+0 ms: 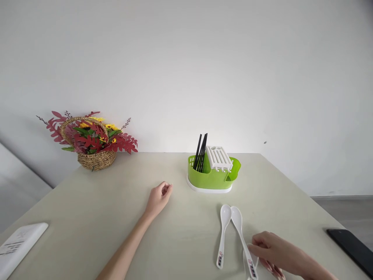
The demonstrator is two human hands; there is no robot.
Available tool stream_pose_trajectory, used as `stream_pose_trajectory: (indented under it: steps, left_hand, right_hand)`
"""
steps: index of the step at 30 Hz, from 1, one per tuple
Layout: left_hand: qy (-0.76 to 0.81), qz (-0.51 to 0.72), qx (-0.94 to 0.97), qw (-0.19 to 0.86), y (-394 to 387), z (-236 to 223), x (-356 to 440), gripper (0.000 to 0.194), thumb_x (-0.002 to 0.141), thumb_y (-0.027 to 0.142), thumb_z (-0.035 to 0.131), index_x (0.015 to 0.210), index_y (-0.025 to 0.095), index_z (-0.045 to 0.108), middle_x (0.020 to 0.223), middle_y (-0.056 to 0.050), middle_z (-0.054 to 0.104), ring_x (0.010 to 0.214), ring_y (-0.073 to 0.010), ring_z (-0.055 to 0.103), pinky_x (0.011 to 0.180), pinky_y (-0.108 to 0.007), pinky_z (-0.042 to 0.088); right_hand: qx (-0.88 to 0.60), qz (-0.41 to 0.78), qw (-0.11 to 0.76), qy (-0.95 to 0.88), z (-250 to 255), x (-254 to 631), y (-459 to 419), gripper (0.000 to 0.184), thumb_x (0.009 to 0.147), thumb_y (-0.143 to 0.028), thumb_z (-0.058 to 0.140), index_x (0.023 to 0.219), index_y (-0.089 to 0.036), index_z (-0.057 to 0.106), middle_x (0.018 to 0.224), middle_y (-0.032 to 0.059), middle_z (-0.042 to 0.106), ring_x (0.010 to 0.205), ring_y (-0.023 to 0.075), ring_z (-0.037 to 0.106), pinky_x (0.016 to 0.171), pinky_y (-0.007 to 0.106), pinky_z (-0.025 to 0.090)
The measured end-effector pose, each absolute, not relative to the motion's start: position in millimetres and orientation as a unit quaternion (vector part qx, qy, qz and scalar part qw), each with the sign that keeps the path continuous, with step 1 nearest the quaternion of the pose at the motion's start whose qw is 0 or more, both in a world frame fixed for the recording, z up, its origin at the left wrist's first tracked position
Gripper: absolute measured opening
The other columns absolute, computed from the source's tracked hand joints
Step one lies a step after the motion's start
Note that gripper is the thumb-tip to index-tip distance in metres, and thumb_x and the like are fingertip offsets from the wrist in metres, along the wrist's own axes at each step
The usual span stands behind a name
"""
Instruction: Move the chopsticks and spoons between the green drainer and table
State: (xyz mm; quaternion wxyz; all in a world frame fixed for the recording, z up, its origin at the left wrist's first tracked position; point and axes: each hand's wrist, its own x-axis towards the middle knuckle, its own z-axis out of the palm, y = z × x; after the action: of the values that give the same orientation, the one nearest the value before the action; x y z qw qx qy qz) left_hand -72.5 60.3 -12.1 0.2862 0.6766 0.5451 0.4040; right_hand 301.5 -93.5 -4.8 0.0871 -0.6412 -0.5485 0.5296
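Note:
My left hand (159, 198) rests on the table with its fingers curled into a loose fist, and nothing shows in it. Two white spoons lie in front of the green utensil holder: the left spoon (223, 233) and the right spoon (240, 231), their bowls touching and their handles toward me. My right hand (271, 249) is at the right spoon's handle, its fingers bent and its fingertips closed at the handle's side. Beneath that handle shows a pale, blurred white shape (246, 264) that I cannot make out.
The green utensil holder (204, 179) with a white slotted rack (219, 157) stands near the wall, several black chopsticks (200, 153) upright in it. A flower basket (97, 160) is at back left, a white box-like object (23, 245) at left, a black phone (351, 249) at right.

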Motion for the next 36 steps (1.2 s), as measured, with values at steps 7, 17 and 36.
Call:
stream_pose_trajectory:
  steps: [7, 17, 36]
  left_hand:
    - [0.549, 0.388, 0.69, 0.268, 59.2, -11.6, -70.2, 0.041, 0.093, 0.057, 0.05, 0.07, 0.023, 0.048, 0.064, 0.003, 0.052, 0.062, -0.0153, 0.049, 0.061, -0.026, 0.035]
    - [0.534, 0.304, 0.765, 0.193, 48.0, -16.1, -60.2, 0.038, 0.099, 0.049, 0.048, 0.073, 0.022, 0.052, 0.065, 0.003, 0.06, 0.059, -0.0139, 0.052, 0.062, -0.026, 0.034]
    - [0.381, 0.219, 0.845, 0.305, -14.4, -17.7, 13.3, 0.035, 0.086, 0.055, 0.076, 0.081, 0.022, 0.067, 0.071, 0.003, 0.067, 0.076, -0.0169, 0.063, 0.088, -0.034, 0.039]
  right_hand:
    - [-0.605, 0.584, 0.089, -0.534, 6.4, 284.2, -109.7, 0.03, 0.082, -0.033, 0.058, 0.058, -0.022, 0.045, 0.051, -0.0049, 0.053, 0.041, 0.0072, 0.048, 0.046, 0.018, 0.037]
    - [-0.604, 0.56, 0.065, -0.563, 10.4, 265.9, -96.1, 0.029, 0.083, -0.025, 0.056, 0.059, -0.022, 0.042, 0.052, -0.0049, 0.049, 0.044, 0.0081, 0.051, 0.047, 0.019, 0.036]
    - [-0.565, 0.553, 0.037, -0.611, 16.7, 217.1, -78.0, 0.03, 0.089, -0.02, 0.053, 0.061, -0.022, 0.041, 0.053, -0.0063, 0.048, 0.042, 0.0072, 0.049, 0.044, 0.02, 0.036]
